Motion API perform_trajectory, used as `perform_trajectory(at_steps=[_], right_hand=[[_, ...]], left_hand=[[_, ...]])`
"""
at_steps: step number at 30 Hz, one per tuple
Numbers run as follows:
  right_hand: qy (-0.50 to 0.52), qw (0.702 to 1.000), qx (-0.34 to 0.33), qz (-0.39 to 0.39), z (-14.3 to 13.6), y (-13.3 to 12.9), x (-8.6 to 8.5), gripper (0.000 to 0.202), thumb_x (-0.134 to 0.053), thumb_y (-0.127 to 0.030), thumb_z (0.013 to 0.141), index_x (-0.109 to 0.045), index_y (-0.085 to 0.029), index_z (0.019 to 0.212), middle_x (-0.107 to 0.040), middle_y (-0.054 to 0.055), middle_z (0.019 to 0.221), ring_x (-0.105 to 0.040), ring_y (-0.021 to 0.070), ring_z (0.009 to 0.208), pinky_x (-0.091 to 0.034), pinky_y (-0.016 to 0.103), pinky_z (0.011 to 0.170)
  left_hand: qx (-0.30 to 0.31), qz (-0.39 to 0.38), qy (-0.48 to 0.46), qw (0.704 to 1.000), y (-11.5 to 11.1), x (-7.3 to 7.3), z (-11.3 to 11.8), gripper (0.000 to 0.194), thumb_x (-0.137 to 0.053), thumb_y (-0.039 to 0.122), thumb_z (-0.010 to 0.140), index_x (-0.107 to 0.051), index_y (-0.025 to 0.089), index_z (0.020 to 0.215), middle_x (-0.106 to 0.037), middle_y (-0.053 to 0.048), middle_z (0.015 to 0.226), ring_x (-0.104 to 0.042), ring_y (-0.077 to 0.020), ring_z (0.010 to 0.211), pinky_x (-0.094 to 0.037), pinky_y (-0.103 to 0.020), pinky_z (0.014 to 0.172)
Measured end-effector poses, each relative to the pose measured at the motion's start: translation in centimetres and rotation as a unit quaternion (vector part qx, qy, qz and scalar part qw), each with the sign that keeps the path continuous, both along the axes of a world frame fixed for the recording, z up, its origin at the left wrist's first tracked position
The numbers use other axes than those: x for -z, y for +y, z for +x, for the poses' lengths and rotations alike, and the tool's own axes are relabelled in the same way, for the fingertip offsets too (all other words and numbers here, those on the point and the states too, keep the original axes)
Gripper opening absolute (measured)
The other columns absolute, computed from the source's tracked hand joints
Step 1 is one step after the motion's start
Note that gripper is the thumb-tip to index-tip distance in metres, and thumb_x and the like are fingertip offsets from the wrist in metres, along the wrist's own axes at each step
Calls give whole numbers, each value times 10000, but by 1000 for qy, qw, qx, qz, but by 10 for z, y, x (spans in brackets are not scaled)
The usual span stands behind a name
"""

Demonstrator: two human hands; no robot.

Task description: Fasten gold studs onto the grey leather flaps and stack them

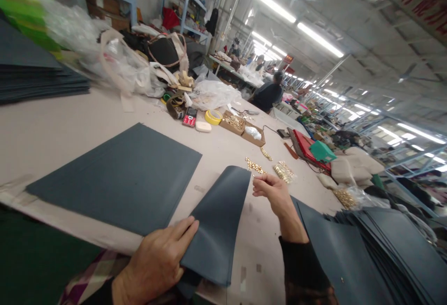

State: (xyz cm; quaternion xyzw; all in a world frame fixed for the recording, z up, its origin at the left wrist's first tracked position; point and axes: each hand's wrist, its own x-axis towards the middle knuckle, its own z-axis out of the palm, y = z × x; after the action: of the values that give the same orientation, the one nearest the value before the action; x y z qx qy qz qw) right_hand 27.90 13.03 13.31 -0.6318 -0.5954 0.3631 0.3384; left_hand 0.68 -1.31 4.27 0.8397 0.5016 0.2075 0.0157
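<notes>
Holding a dark blue-gray folded sheet (220,223) at the near edge of the tabletop (104,123), bent over on itself with the curved fold pointing away; clamping its near left side between the thumb and fingers of the left hand (157,256); raising the right hand (275,192) just beside its far right corner, with thumb and index fingertips together, anything between them too small to tell.

Just left of the fold, lying flat, a dark flat sheet (122,179); to the right, beyond the right forearm, a fanned stack of similar sheets (394,240); at far left, another stack (35,72).

Beyond the right hand, loose gold-coloured hardware (256,166) and a clear packet of gold-coloured pieces (283,172); farther back, two adjoining cardboard trays (233,128), one with gold-coloured bits, one with a white wad; beside them, a yellow tape roll (213,117), then a red-keyed phone (189,118); to the right, a teal box (321,151) on something red; in the background, a person in dark clothing (267,95), among cluttered tables.
</notes>
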Motion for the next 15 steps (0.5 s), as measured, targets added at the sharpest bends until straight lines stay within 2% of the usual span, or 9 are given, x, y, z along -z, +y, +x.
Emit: perform_trajectory(at_steps=[3,5,8,10,12,15], right_hand=[[110,991,-62,-44,-38,-27,-5,314,-774,-401,642,-643,-150,779,-646,6,617,-633,146,563,-559,286,592],[117,982,-119,-85,-63,-42,3,303,-778,-371,644,-644,-154,810,-644,-8,600,-627,137,539,-535,264,561],[75,971,-185,-135,-90,-57,23,229,-707,-319,703,-658,-149,848,-649,-9,613,-619,127,533,-508,249,546],[19,965,-220,-142,-100,-62,34,141,-639,-264,746,-675,-145,812,-649,-3,618,-616,123,544,-493,239,549],[-34,959,-249,-132,-105,-63,39,110,-594,-212,766,-683,-148,765,-646,-2,611,-607,118,546,-470,224,537],[-93,949,-280,-110,-110,-62,37,116,-583,-170,769,-696,-160,741,-647,-7,604,-591,114,545,-434,209,515]], left_hand=[[10,-65,-8,998,0,-8,0,742,-441,37,584,-552,123,1313,-627,-127,1304,-649,-255,1092,-549,-344,851],[17,-84,-18,996,1,-11,0,718,-462,59,598,-544,127,1308,-629,-133,1281,-649,-267,1074,-553,-361,835],[22,-90,-25,995,0,-12,-2,601,-491,100,655,-570,141,1250,-657,-120,1186,-661,-271,1010,-560,-375,782],[22,-87,-25,996,0,-12,-3,503,-506,133,706,-592,150,1201,-673,-98,1100,-668,-268,945,-559,-383,739],[24,-85,-25,996,-1,-11,-3,426,-521,162,737,-610,162,1153,-675,-75,1032,-666,-262,883,-552,-388,699],[29,-86,-26,996,-1,-10,-4,388,-534,176,751,-616,167,1130,-671,-62,1009,-659,-261,868,-545,-395,689]])
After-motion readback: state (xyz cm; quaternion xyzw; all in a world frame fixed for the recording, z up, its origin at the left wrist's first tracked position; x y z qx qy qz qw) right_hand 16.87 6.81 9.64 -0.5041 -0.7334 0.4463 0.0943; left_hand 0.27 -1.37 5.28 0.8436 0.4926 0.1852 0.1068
